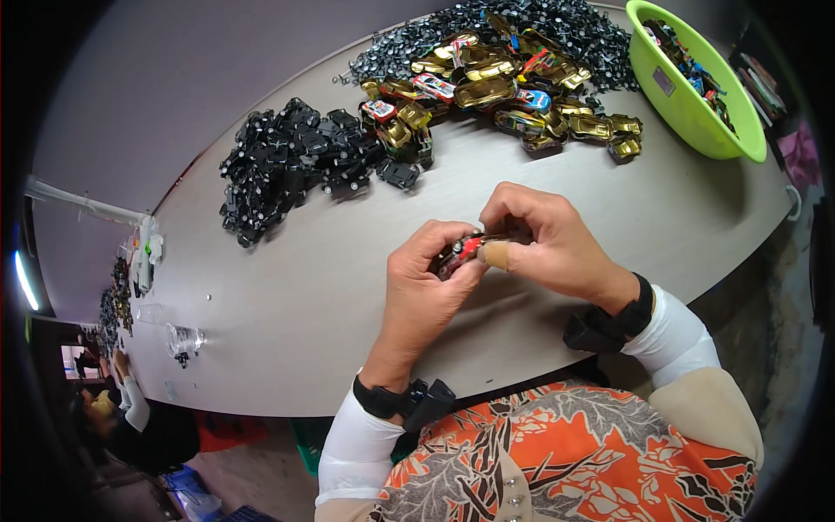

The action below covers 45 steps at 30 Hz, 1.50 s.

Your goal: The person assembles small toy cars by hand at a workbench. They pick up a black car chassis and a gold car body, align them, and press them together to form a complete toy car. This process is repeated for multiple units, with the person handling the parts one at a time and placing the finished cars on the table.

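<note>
A small toy car (470, 246), with red on its side and dark wheels, is held between my two hands above the table. My left hand (419, 287) grips one end, thumb and fingers bent around it. On the other end my right hand (557, 245) is closed, and a tan wrap covers its thumb tip. My fingers hide much of the car. Beyond my hands lie a heap of black car bases (300, 152) with wheels, and a pile of toy car bodies (485, 90), many gold and some red, white or blue.
Many small dark and silvery wheel parts (557, 30) cover the table's far edge. A lime-green basin (696, 113) with colourful car pieces stands at the far right. At the left are a clear plastic cup (183, 338) and, farther off, another person (130, 422) at the same table (287, 348).
</note>
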Each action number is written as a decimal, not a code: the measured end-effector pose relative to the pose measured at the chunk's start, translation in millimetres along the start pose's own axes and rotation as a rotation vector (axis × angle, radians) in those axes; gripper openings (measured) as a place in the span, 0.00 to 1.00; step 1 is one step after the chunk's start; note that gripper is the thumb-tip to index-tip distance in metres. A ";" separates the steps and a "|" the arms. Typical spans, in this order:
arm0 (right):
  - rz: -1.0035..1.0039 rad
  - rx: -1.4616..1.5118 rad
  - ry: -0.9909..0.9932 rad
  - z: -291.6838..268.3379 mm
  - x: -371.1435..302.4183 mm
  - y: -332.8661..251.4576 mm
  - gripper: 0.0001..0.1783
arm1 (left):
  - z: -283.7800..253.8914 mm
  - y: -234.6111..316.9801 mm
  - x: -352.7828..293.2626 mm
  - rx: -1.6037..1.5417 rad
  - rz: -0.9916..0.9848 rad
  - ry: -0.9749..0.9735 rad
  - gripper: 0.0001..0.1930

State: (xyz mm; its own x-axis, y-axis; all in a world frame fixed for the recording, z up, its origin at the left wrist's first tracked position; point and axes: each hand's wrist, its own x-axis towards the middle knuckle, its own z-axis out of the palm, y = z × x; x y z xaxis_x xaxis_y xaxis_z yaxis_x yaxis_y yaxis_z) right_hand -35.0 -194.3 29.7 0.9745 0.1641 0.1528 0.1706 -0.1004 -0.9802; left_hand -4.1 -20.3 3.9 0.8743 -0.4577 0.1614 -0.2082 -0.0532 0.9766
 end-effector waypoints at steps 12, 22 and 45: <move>0.034 -0.079 -0.055 -8.4 6.2 3.7 0.08 | -8.6 -5.7 0.5 -0.468 -0.245 -0.191 0.16; 0.050 0.097 -0.173 -11.2 9.4 21.9 0.04 | -14.8 -2.4 3.6 -0.432 -0.366 -0.193 0.21; 0.269 0.173 -0.310 -21.1 11.8 15.2 0.02 | -11.1 -0.1 -1.5 -0.319 -0.377 -0.267 0.06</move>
State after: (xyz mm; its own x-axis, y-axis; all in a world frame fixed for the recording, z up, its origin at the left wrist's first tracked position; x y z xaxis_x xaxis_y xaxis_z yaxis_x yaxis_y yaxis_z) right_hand -17.8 -214.6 19.2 0.8869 0.4436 -0.1294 -0.1356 -0.0179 -0.9906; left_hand -0.5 -9.8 5.1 0.7129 -0.6696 -0.2083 0.2765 -0.0046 0.9610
